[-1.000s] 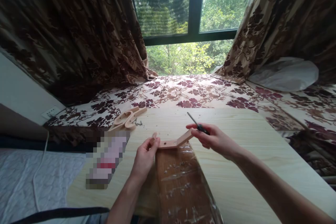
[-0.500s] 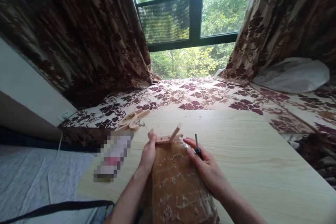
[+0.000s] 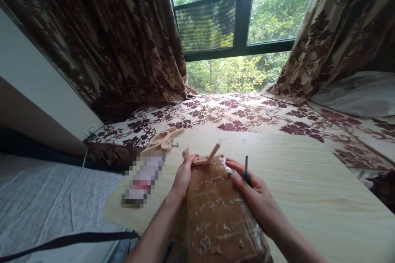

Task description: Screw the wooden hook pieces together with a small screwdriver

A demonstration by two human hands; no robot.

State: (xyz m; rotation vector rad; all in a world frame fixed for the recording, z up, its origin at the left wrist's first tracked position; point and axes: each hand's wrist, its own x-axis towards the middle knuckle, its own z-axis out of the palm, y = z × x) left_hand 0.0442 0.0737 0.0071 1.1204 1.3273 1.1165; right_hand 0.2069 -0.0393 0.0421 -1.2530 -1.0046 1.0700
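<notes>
A long brown board wrapped in clear plastic (image 3: 216, 209) lies in front of me, its surface torn and pitted in rows. At its far end rests a light wooden hook (image 3: 202, 159) with an upright arm and small dark holes. My left hand (image 3: 184, 172) grips the board's left edge and the hook's near end, fingers closed. My right hand (image 3: 253, 191) lies along the board's right edge, with a screwdriver (image 3: 246, 174) held between its fingers, metal shaft pointing up. The fingertips of my right hand touch the plastic at the far corner.
More wooden hooks (image 3: 163, 137) and several small screws (image 3: 175, 145) lie at the back left of the pale wooden table (image 3: 302, 181). A blurred-out box-like item (image 3: 143, 185) is left of my hand. Beyond are a floral window seat (image 3: 234, 115) and a black strap (image 3: 77, 238).
The whole view has shifted, so everything appears further right. My hands keep the same hold on the board, hook and screwdriver.
</notes>
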